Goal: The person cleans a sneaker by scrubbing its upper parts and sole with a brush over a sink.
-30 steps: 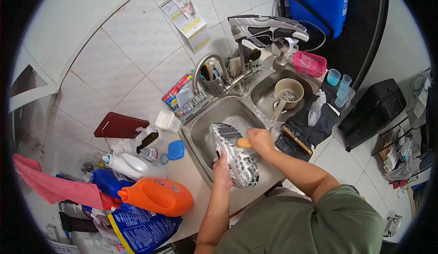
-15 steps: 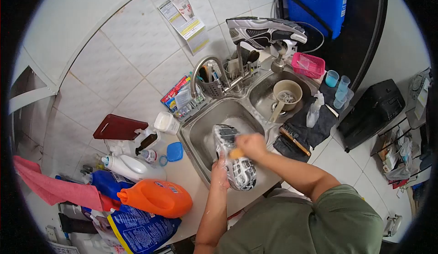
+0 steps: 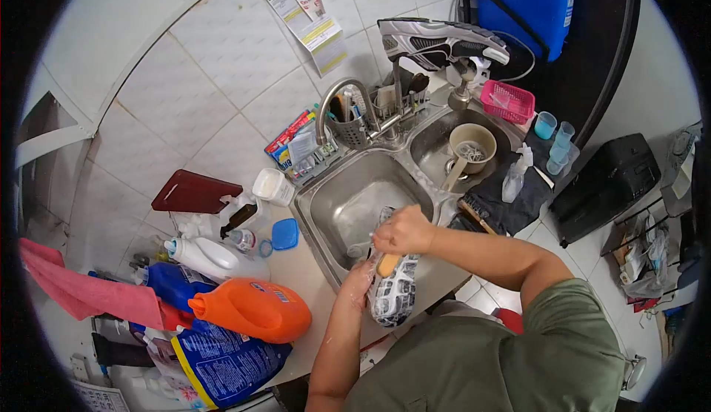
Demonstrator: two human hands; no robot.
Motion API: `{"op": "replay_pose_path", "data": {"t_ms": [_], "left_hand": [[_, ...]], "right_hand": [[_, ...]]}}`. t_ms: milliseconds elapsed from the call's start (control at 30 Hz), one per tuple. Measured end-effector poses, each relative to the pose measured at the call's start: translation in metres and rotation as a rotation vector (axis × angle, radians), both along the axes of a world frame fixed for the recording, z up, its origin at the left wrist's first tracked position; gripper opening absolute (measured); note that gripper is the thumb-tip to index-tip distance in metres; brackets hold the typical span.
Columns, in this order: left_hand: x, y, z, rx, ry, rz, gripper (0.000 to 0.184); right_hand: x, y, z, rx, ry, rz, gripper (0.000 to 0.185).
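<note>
A shoe [image 3: 393,297] with a white, grey and black sole lies sole up over the near edge of the left sink basin [image 3: 344,190]. My left hand [image 3: 358,280] grips the shoe along its left side. In my right hand [image 3: 406,232], closed over the upper part of the sole, is a scrub brush [image 3: 388,265]. Only the brush's tan wooden end shows; its bristles are hidden under my fingers. Whitish suds cling to my left hand and wrist.
Another shoe [image 3: 444,42] rests on its side behind the faucet [image 3: 342,90]. A beige dipper [image 3: 472,145] sits in the right basin. Left of the sink stand an orange bottle [image 3: 255,310], a white bottle [image 3: 215,258] and a blue lid [image 3: 284,234]. A wooden-backed brush [image 3: 480,218] lies right.
The shoe and both hands have moved lower and nearer my body. My right hand has turned over the sole with the brush. The camera view has shifted slightly.
</note>
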State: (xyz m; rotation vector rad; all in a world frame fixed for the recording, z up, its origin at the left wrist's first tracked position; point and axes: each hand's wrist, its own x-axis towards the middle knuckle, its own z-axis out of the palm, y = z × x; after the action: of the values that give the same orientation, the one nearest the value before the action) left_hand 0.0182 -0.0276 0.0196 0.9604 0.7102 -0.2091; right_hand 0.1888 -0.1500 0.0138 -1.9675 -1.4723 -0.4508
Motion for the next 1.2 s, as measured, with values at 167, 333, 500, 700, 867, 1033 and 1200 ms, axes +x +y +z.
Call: {"op": "replay_pose_path", "data": {"t_ms": [167, 333, 500, 700, 867, 1033, 1200], "left_hand": [[-0.003, 0.005, -0.014, 0.085, 0.022, -0.025, 0.052], [-0.002, 0.008, -0.018, 0.065, -0.037, 0.086, 0.052], [0.0, -0.003, -0.007, 0.14, -0.186, 0.281, 0.047], [0.008, -0.006, -0.01, 0.168, -0.152, 0.322, 0.048], [0.014, 0.001, -0.026, 0.181, -0.314, 0.348, 0.053], [0.013, 0.003, -0.021, 0.183, -0.307, 0.344, 0.052], [0.004, -0.007, -0.005, 0.145, -0.275, 0.372, 0.055]], "right_hand": [[-0.014, -0.004, 0.009, 0.017, 0.068, -0.096, 0.026], [0.0, 0.001, 0.002, 0.037, 0.337, -0.371, 0.032], [-0.044, 0.003, -0.015, 0.071, 0.621, -0.43, 0.041], [-0.042, 0.005, -0.017, 0.206, 0.486, -0.363, 0.038], [-0.024, 0.004, -0.011, 0.234, 0.582, -0.398, 0.033], [-0.006, 0.002, -0.014, 0.313, 0.602, -0.462, 0.033], [-0.008, 0.005, -0.022, 0.258, 0.597, -0.342, 0.039]]}}
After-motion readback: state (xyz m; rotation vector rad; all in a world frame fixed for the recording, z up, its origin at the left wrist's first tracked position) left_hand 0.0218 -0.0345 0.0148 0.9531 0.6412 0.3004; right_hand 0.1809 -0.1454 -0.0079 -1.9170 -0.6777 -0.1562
